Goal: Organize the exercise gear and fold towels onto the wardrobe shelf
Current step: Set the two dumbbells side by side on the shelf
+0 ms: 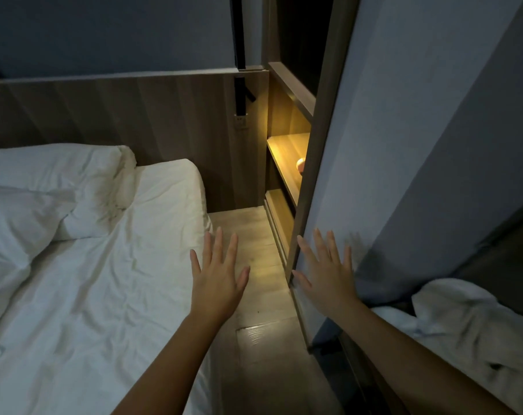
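In the head view the right hand [329,274] presses flat, fingers spread, on the edge of the tall grey wardrobe door [389,145]. The left hand [218,277] hovers open over the pale wooden floor [254,235]. The crumpled white towel [464,324] lies just right of the right forearm, nearer to this hand. The lit wooden shelf [285,145] is ahead, past the door edge.

Bed [89,280] left, wardrobe door [374,175] right, floor [254,250] between.

Round obj. [300,165] on shelf [285,145], half behind door [374,145]
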`<state>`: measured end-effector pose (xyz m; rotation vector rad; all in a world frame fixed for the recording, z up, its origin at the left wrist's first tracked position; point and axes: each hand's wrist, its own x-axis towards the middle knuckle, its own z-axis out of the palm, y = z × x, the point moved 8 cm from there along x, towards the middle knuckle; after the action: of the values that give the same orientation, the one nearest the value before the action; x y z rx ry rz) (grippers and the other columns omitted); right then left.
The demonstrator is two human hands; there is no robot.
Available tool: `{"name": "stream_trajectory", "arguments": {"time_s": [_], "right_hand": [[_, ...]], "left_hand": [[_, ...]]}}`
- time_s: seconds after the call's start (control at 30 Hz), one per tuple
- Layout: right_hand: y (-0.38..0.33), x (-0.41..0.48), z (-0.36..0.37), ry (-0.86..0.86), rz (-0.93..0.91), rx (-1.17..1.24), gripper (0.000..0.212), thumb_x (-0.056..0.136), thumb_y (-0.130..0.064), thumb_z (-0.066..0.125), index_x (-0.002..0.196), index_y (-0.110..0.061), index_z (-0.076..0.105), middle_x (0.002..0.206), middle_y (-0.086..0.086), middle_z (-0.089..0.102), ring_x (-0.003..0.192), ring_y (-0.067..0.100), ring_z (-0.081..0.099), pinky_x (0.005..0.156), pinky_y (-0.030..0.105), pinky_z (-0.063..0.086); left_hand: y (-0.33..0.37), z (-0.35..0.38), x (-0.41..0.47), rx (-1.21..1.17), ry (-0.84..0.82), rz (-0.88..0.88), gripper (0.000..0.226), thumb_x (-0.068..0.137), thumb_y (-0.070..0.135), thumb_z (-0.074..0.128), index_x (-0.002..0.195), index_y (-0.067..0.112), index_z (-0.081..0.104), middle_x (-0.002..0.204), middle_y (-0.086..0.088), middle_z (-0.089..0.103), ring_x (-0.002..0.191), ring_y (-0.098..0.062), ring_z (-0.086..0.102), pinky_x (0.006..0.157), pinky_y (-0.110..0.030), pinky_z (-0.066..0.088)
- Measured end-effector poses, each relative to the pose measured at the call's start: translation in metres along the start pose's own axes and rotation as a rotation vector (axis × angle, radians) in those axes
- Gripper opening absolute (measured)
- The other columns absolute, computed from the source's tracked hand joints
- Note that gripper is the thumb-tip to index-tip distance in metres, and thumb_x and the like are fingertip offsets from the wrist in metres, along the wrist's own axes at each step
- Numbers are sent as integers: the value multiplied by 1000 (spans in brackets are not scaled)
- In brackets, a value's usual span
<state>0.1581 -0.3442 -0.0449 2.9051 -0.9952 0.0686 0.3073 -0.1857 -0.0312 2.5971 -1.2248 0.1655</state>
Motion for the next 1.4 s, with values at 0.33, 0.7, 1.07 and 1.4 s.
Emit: {"name": "stream_trajectory", "arguments": {"time_s": [0.33,0.7,1.07,1.4], "right_hand": [[-1,120,36,-46,-17,32,73,96,-63,25,154,-33,-8,164,6,-7,150,32,-7,117,60,6],[-5,289,78,-126,-23,89,71,97,-60,28,154,-34,-6,164,5,-10,149,31,-11,117,61,4],[0,408,102,-202,42,102,73,97,-62,27,154,-36,-9,163,4,-14,148,31,-16,119,58,2],[-5,541,118,-266,282,86,70,99,-59,26,153,-35,-11,163,6,-15,149,31,-14,118,59,1]], "left_hand": [[-31,51,109,-9,-20,-5,70,96,61,29,155,26,18,164,-6,7,150,-27,-2,116,-50,-4],[-62,105,271,47,-89,-86,70,96,62,27,156,29,9,164,-3,-1,150,-25,-8,114,-48,-12],[-87,156,412,42,-163,-34,69,96,61,28,155,29,14,164,-4,5,151,-26,-2,116,-50,-5],[-117,198,584,-12,-329,294,67,99,56,29,156,28,9,164,-3,0,150,-24,-11,119,-52,-1]]}}
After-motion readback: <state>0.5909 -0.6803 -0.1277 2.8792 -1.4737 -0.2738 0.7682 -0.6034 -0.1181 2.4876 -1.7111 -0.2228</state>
